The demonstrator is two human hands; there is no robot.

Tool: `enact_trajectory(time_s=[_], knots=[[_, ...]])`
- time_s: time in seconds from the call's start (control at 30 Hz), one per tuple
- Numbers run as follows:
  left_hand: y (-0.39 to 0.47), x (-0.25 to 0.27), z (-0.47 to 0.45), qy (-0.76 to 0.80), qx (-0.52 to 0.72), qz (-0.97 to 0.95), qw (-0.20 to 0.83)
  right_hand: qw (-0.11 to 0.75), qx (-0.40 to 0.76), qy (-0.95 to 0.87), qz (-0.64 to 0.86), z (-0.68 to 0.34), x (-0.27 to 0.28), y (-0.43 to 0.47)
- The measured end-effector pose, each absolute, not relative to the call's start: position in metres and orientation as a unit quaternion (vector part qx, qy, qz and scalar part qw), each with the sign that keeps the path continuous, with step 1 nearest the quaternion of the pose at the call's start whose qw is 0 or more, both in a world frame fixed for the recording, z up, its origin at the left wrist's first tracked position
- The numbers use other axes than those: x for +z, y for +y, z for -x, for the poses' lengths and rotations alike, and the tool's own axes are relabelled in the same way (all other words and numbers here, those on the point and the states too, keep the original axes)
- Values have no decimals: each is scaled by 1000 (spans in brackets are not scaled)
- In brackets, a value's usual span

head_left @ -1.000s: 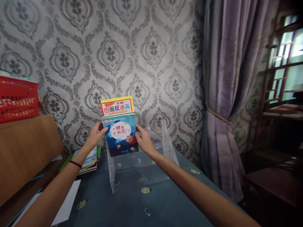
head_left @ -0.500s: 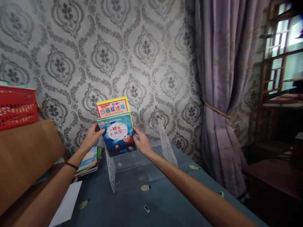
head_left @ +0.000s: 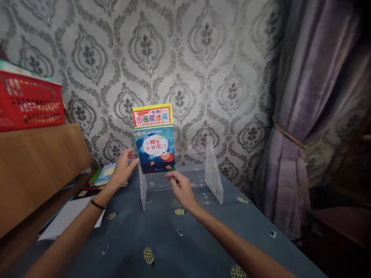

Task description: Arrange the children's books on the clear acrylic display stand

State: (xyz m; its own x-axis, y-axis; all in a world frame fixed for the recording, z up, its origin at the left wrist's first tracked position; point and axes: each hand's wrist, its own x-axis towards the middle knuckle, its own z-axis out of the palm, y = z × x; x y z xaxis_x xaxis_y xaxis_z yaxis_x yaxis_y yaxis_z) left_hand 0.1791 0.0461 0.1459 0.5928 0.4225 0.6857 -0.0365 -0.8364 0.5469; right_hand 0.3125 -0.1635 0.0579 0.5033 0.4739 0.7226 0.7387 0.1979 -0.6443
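A blue picture book [head_left: 156, 150] stands upright, leaning back on a clear plastic display rack [head_left: 214, 173]. Behind it, the top of a yellow-edged book [head_left: 152, 116] sticks up with colourful lettering. My left hand [head_left: 125, 168] is beside the blue book's left edge, fingers apart and holding nothing. Just below the book's lower right corner is my right hand [head_left: 181, 187], its fingers loosely bent, thumb apart from them, with nothing in it. Both books stay up in the rack without a grip on them.
Stacked books [head_left: 106, 175] and a white sheet or book [head_left: 71, 216] lie to the left. A red basket [head_left: 31, 102] sits on a wooden box-like piece [head_left: 43, 166]. Patterned wallpaper rises behind the dark cloth-covered table [head_left: 203, 239]; a purple curtain [head_left: 298, 116] hangs at right.
Both hands have let go of the blue book: the left moved off its left edge, the right dropped below its right corner. The view has shifted, and the books stay on the rack.
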Motion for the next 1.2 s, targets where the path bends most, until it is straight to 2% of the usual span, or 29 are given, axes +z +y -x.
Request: enact_trajectory(time_s=[0.2, 0.33, 0.47, 0.6, 0.77, 1.2], knots=[[16, 59, -116, 96, 355, -916, 161, 492, 36, -595, 634, -250, -7, -166], [29, 21, -81, 130, 345, -923, 110, 479, 82, -601, 634, -226, -25, -159], [53, -2, -57, 184, 352, -918, 9, 479, 128, -603, 626, -212, -32, -150], [62, -19, -40, 242, 334, -910, -52, 488, 170, -589, 622, -205, -39, -144], [63, -36, -30, 338, 243, -904, -95, 505, 226, -558, 619, -209, -44, -142], [80, -26, -7, 393, 213, -890, -88, 493, 230, -567, 618, -210, -42, -143]])
